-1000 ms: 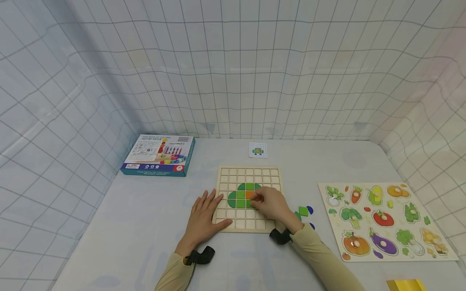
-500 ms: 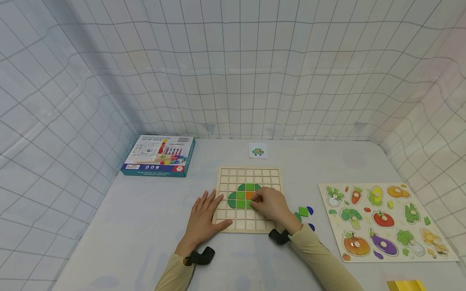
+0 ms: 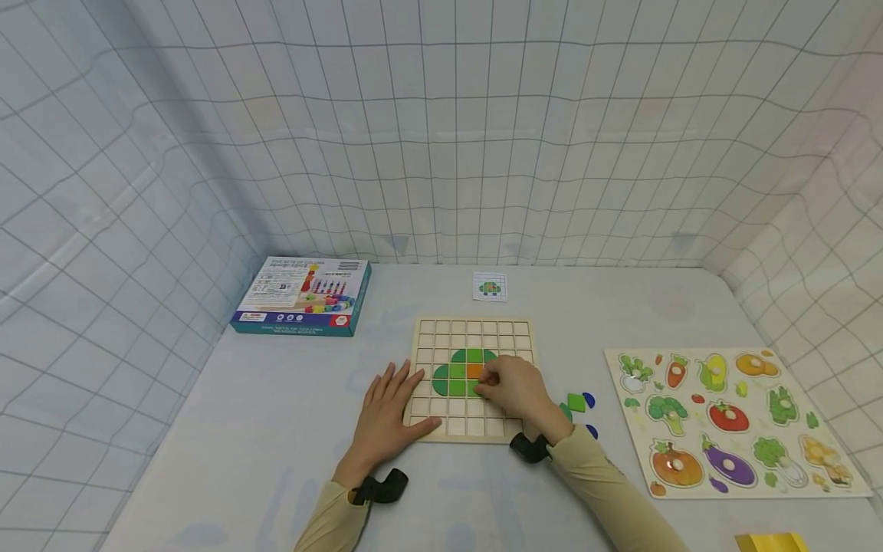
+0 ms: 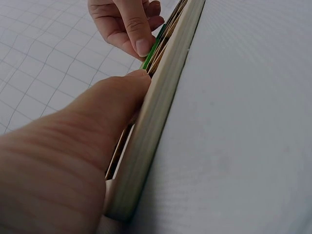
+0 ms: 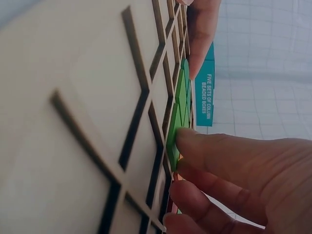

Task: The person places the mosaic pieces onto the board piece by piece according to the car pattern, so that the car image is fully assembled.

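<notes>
A pale table point(image 3: 262, 429) meets white sheet walls point(image 3: 476, 138) printed with dark grid lines. On it lies the wooden grid board point(image 3: 457, 426), its cells holding green tiles point(image 3: 457, 371) and an orange tile point(image 3: 474, 370). The left hand point(image 3: 388, 410) rests, fingers spread, on the board's left edge; the right hand point(image 3: 513, 387) pinches a green square tile point(image 3: 477, 389) below the orange one. Left of and beyond the board, a carton point(image 3: 300, 299) reads "FIVE SETS OF COLUMN BEADED BOXES"; its contents cannot be seen. Directly beyond the board lies a pattern card point(image 3: 490, 287). To its right are a loose green square point(image 3: 576, 402), blue half-rounds point(image 3: 589, 400) and, farther, a vegetable peg puzzle point(image 3: 641, 433) filled with knobbed pieces.
</notes>
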`<action>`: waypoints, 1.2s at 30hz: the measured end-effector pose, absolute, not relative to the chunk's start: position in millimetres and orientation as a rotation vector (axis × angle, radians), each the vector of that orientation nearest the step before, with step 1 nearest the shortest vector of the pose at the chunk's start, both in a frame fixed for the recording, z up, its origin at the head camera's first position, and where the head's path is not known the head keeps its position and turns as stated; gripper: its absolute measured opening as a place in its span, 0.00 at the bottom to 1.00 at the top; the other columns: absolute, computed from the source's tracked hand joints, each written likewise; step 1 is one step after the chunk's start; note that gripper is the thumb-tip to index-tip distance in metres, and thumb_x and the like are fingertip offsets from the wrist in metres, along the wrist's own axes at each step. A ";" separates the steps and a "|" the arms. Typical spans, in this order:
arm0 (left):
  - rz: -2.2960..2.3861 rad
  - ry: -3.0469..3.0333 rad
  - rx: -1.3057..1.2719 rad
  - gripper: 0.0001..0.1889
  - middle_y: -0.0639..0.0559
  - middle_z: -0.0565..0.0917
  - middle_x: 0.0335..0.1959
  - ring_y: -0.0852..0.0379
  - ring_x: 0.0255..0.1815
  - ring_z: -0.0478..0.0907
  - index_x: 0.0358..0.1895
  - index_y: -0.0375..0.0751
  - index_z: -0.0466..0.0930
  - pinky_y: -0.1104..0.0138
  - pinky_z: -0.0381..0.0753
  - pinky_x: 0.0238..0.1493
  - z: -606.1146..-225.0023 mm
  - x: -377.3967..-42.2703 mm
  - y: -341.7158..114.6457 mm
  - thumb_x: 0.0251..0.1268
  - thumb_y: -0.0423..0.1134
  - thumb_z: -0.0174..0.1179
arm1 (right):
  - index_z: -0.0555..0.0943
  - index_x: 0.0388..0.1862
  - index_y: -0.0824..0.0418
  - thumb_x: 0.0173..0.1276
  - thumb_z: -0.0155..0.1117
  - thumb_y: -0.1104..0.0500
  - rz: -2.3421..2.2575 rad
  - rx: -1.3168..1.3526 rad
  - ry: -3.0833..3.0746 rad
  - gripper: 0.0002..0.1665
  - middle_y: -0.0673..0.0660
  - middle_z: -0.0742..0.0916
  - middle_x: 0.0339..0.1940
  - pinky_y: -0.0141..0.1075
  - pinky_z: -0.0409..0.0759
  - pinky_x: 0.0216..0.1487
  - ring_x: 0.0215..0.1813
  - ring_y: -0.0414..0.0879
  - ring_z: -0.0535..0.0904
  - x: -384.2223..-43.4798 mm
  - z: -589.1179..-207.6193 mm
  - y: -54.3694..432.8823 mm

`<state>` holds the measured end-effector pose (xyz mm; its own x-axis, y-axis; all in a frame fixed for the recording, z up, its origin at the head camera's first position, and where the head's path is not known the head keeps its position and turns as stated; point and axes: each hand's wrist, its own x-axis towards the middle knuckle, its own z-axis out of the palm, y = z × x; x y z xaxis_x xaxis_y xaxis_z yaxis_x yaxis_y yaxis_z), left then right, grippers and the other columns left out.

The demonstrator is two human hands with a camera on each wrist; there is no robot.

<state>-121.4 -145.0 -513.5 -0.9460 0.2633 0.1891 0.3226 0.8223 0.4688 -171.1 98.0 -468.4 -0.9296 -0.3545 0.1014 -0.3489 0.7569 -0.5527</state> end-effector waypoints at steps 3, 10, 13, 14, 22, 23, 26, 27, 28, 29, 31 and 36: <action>-0.773 -2.887 -0.467 0.45 0.46 0.56 0.74 0.46 0.75 0.42 0.71 0.46 0.63 0.50 0.38 0.70 -513.8 -121.3 -145.1 0.52 0.65 0.61 | 0.82 0.21 0.52 0.55 0.74 0.55 -0.919 -0.582 2.931 0.09 0.42 0.77 0.19 0.34 0.70 0.27 0.24 0.37 0.71 -171.0 -468.6 98.2; -0.776 -2.878 -0.470 0.45 0.46 0.56 0.74 0.45 0.75 0.43 0.71 0.46 0.63 0.51 0.38 0.70 -514.8 -121.8 -145.0 0.52 0.66 0.62 | 0.83 0.25 0.53 0.56 0.73 0.55 -0.942 -0.586 2.888 0.07 0.42 0.77 0.19 0.34 0.68 0.26 0.23 0.38 0.70 -169.8 -470.2 102.3; -0.767 -2.881 -0.465 0.45 0.46 0.56 0.74 0.45 0.75 0.43 0.71 0.46 0.63 0.50 0.38 0.70 -515.9 -122.2 -145.1 0.52 0.66 0.61 | 0.84 0.29 0.54 0.57 0.72 0.55 -0.957 -0.598 2.862 0.05 0.42 0.77 0.20 0.34 0.69 0.26 0.24 0.38 0.70 -169.1 -471.1 105.5; -0.767 -2.882 -0.462 0.45 0.46 0.56 0.74 0.45 0.75 0.42 0.71 0.46 0.63 0.51 0.38 0.70 -516.2 -122.3 -145.1 0.52 0.66 0.61 | 0.85 0.30 0.54 0.58 0.72 0.55 -0.961 -0.605 2.855 0.05 0.42 0.77 0.20 0.34 0.69 0.27 0.24 0.38 0.70 -168.8 -471.5 106.7; -0.780 -2.883 -0.460 0.45 0.46 0.55 0.74 0.46 0.75 0.42 0.71 0.47 0.63 0.51 0.37 0.71 -516.6 -122.5 -145.0 0.52 0.66 0.61 | 0.86 0.32 0.53 0.61 0.69 0.54 -0.993 -0.631 2.852 0.04 0.41 0.77 0.22 0.33 0.70 0.27 0.25 0.38 0.70 -165.2 -470.9 119.1; -0.780 -2.882 -0.461 0.45 0.46 0.55 0.74 0.46 0.75 0.42 0.71 0.47 0.63 0.51 0.37 0.71 -516.6 -122.4 -145.0 0.52 0.66 0.61 | 0.86 0.32 0.53 0.61 0.69 0.54 -0.998 -0.627 2.859 0.04 0.41 0.77 0.22 0.33 0.70 0.27 0.25 0.37 0.70 -164.4 -470.3 121.7; -0.780 -2.882 -0.460 0.45 0.47 0.55 0.74 0.46 0.75 0.42 0.71 0.47 0.63 0.51 0.37 0.71 -516.8 -122.2 -145.1 0.52 0.66 0.61 | 0.86 0.32 0.53 0.61 0.70 0.55 -1.006 -0.616 2.891 0.03 0.40 0.79 0.23 0.33 0.71 0.27 0.26 0.37 0.72 -162.9 -469.9 131.8; -0.777 -2.881 -0.460 0.45 0.47 0.55 0.74 0.46 0.75 0.42 0.71 0.47 0.63 0.51 0.37 0.71 -516.9 -122.2 -145.1 0.52 0.66 0.61 | 0.86 0.32 0.53 0.60 0.70 0.55 -1.013 -0.614 2.901 0.03 0.40 0.79 0.24 0.33 0.72 0.27 0.26 0.37 0.72 -162.3 -469.1 135.8; -0.778 -2.881 -0.460 0.45 0.47 0.55 0.74 0.46 0.75 0.42 0.71 0.47 0.63 0.51 0.37 0.71 -516.8 -122.3 -145.0 0.52 0.66 0.61 | 0.86 0.32 0.54 0.61 0.70 0.55 -1.019 -0.605 2.909 0.04 0.41 0.79 0.24 0.33 0.72 0.27 0.26 0.37 0.72 -161.7 -468.3 140.0; -0.775 -2.880 -0.460 0.45 0.47 0.55 0.74 0.46 0.75 0.42 0.71 0.47 0.63 0.51 0.37 0.71 -517.0 -122.2 -145.0 0.51 0.66 0.61 | 0.86 0.32 0.54 0.61 0.70 0.55 -1.023 -0.595 2.916 0.04 0.41 0.80 0.24 0.33 0.72 0.27 0.26 0.37 0.72 -161.2 -467.7 144.4; -0.776 -2.880 -0.460 0.45 0.47 0.55 0.74 0.46 0.75 0.42 0.71 0.47 0.63 0.51 0.37 0.71 -517.0 -122.2 -145.1 0.51 0.66 0.61 | 0.86 0.33 0.55 0.61 0.69 0.55 -1.029 -0.562 2.925 0.05 0.41 0.80 0.24 0.33 0.71 0.26 0.25 0.37 0.72 -160.0 -466.6 153.7; -0.773 -2.882 -0.463 0.45 0.47 0.55 0.74 0.46 0.75 0.42 0.71 0.47 0.63 0.52 0.37 0.71 -517.1 -122.5 -145.5 0.52 0.66 0.61 | 0.86 0.35 0.56 0.61 0.69 0.54 -1.013 -0.480 2.955 0.07 0.43 0.80 0.25 0.33 0.70 0.22 0.24 0.37 0.72 -156.5 -466.9 177.9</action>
<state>-122.5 -145.5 -517.1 -0.9456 0.2606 0.1945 0.3230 0.8226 0.4680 -156.5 177.9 -466.9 -0.9536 -0.2780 0.1152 -0.2902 0.7483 -0.5965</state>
